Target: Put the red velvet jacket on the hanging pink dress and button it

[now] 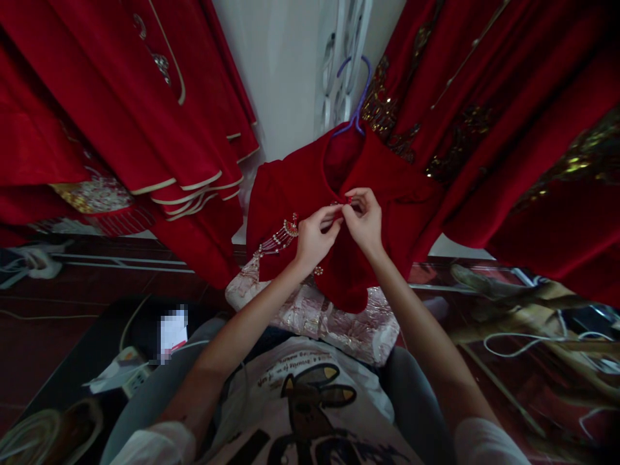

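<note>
A short red jacket (285, 174) hangs from a purple hanger (361, 106) in front of me, its lower part draped over my lap. My left hand (317, 239) is closed in a pinch at the jacket's front opening, just below the neckline. Facing it, my right hand (364, 219) pinches the same place, and the fingertips of both hands meet there. A bit of bright red trim shows by the right fingers; its exact form is too small to tell. Left of my left hand, a beaded ornament with hanging chains (278, 239) lies on the jacket's chest.
Shiny pinkish-white brocade (310, 316) lies across my lap under the jacket. Long red garments (194, 129) hang on the left, and others with gold sequins (465, 135) on the right. A power strip (135, 381) with cables sits at lower left. A white metal rack (339, 71) stands behind.
</note>
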The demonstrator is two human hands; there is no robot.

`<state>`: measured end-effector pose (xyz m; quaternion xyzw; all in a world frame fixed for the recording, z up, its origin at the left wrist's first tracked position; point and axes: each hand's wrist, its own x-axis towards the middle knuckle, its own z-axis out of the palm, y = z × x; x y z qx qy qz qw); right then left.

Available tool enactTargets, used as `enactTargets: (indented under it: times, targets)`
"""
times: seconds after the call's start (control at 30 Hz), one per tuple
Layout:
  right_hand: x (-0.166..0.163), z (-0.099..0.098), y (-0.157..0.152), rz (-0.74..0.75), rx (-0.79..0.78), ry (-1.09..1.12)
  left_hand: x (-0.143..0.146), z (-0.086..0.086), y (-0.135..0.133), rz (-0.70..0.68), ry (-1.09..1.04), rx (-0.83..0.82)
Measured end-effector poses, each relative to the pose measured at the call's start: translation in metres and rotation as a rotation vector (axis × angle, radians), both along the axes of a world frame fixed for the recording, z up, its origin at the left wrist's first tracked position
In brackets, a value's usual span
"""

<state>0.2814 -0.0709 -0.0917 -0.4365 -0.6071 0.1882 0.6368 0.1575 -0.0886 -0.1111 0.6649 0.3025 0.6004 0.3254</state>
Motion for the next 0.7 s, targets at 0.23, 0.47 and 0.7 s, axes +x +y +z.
enactTargets:
  times: [0.23,0.47,0.7]
  targets:
    - [0.005,-0.028,-0.016,0.143,-0.018,0.01,-0.003,-0.01,0.0,-0.028,-0.058,-0.057]
    - [-0.016,-0.061,-0.042,-0.009,-0.256,-0.161,-0.019,-0.002,-0.001,0.004,-0.048,-0.063]
    - [0.024,-0.04,-0.032,0.104,-0.435,0.128,-0.021,-0.008,-0.01,-0.098,-0.013,-0.115]
